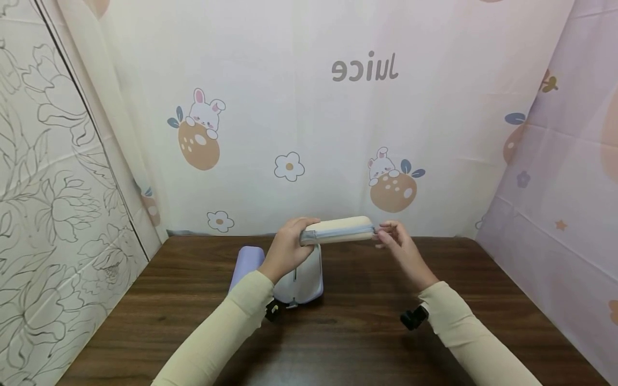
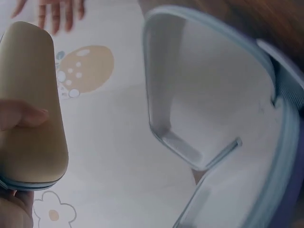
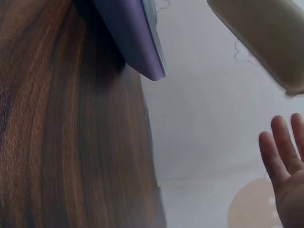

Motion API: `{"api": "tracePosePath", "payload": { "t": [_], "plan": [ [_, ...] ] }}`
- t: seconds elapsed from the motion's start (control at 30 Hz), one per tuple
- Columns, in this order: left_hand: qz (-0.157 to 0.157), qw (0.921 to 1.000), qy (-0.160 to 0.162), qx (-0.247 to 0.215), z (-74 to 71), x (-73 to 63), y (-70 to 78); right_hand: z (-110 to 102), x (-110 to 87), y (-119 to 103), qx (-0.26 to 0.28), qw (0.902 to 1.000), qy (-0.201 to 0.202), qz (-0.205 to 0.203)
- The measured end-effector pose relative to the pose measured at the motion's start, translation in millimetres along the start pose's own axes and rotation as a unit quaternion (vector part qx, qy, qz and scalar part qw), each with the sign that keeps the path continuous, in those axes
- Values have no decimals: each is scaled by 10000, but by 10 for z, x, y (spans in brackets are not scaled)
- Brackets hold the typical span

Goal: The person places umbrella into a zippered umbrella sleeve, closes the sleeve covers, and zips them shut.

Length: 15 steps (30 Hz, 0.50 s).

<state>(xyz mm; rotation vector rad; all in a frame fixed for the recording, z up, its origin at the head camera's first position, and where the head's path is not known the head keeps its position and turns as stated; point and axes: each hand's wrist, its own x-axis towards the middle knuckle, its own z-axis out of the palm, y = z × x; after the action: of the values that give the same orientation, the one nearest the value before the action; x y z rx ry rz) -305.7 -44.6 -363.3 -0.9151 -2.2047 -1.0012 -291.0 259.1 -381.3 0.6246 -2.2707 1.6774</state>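
Observation:
A cream zippered hard case [image 1: 340,229] with a pale blue zip is held above the table. My left hand [image 1: 289,244] grips it by its left end, thumb across one face in the left wrist view. Close to the case's right end is my right hand [image 1: 403,249]; in the right wrist view its fingers [image 3: 281,145] are extended and apart from the cream case [image 3: 268,35]. Behind and below my left hand stands a larger lilac case [image 1: 248,262], unzipped and spread apart, its pale lining [image 2: 213,80] showing in the left wrist view. My left forearm hides part of it.
The dark wood table [image 1: 357,332] ends at a printed curtain [image 1: 299,118] at the back. More patterned cloth hangs on the left [image 1: 53,177] and right. A small black device [image 1: 414,317] is worn at my right wrist.

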Motion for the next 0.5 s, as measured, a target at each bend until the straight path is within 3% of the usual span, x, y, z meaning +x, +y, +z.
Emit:
{"api": "tracePosePath", "payload": {
  "t": [0.13, 0.23, 0.5],
  "plan": [
    [-153, 9984, 13, -537, 15, 1, 4, -15, -18, 53, 77, 9986, -427, 289],
    [-296, 9958, -68, -869, 32, -9, 14, 17, -15, 48, -3, 9972, -695, 262],
    [-587, 9902, -281, -1233, 45, -16, 15, 123, 36, -78, 333, 9943, -987, 207]
  ]
}}
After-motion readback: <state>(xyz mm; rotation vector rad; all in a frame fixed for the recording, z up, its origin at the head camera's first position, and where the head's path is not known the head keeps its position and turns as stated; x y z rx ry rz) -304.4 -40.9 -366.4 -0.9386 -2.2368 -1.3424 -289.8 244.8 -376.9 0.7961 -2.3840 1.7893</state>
